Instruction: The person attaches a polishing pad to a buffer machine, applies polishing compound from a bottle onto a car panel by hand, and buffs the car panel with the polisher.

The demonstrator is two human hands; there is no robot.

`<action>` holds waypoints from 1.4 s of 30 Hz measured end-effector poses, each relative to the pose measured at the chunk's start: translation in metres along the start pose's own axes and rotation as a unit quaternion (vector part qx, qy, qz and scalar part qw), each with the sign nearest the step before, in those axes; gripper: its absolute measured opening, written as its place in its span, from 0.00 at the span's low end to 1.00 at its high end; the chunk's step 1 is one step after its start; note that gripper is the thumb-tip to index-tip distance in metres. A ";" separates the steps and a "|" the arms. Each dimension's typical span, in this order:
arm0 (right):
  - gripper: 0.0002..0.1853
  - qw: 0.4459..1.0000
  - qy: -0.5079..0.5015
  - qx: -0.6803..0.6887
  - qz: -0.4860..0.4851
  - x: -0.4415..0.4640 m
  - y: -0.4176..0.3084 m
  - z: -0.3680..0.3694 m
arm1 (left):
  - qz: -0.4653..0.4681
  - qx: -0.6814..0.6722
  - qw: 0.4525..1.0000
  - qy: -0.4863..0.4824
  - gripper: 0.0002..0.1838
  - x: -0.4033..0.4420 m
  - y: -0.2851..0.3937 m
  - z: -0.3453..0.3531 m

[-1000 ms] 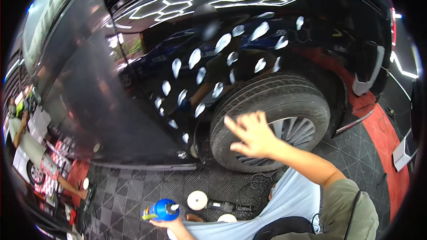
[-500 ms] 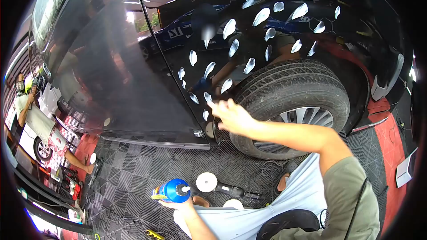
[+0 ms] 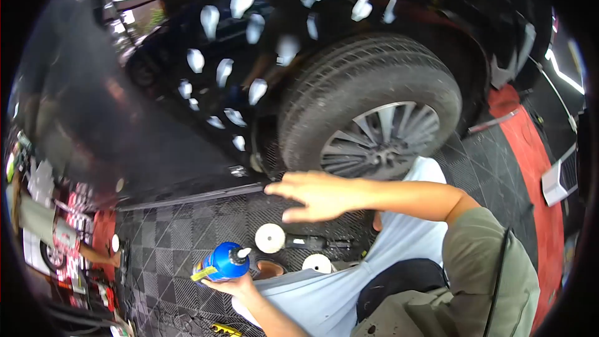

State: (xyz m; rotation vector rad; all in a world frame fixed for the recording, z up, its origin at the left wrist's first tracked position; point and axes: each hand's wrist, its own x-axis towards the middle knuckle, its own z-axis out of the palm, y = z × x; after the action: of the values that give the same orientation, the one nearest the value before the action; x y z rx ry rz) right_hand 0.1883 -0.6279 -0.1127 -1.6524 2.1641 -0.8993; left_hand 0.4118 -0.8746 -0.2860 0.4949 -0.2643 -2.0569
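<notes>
You hold a blue bottle (image 3: 223, 262) in your curled left hand (image 3: 236, 285), right hand (image 3: 317, 196) empty, fingers spread, seemingly near the tire's (image 3: 368, 87) lower edge, polisher (image 3: 310, 241) on the floor (image 3: 167, 237)

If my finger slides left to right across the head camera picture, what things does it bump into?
Another car's wheel, blue bottle in the left hand, upper white polishing pad, alloy wheel rim, red floor strip on the right.

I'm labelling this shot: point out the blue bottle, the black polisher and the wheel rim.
Blue bottle (image 3: 223, 261), head view: on its blue body.
Black polisher (image 3: 304, 241), head view: on its dark body.
Wheel rim (image 3: 383, 150), head view: near its centre.
</notes>
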 end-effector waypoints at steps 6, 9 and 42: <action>0.56 0.991 0.095 -0.050 -0.078 -0.062 -0.034 0.020 | -0.045 0.146 0.985 -0.074 0.44 -0.085 -0.067 0.085; 0.59 0.978 0.155 -0.134 -0.044 -0.104 -0.055 -0.006 | -0.172 0.136 0.957 -0.190 0.50 -0.133 -0.125 0.120; 0.82 0.558 -0.311 0.050 0.768 -0.629 0.225 0.190 | -0.190 0.783 0.541 -0.240 0.25 -0.088 -0.105 -0.077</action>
State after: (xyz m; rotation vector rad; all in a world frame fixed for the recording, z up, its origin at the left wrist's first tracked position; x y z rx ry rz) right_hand 0.3171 -0.0614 -0.4937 0.3886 1.8673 0.1690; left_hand 0.4050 -0.7441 -0.3741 1.0181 -2.6485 -1.7025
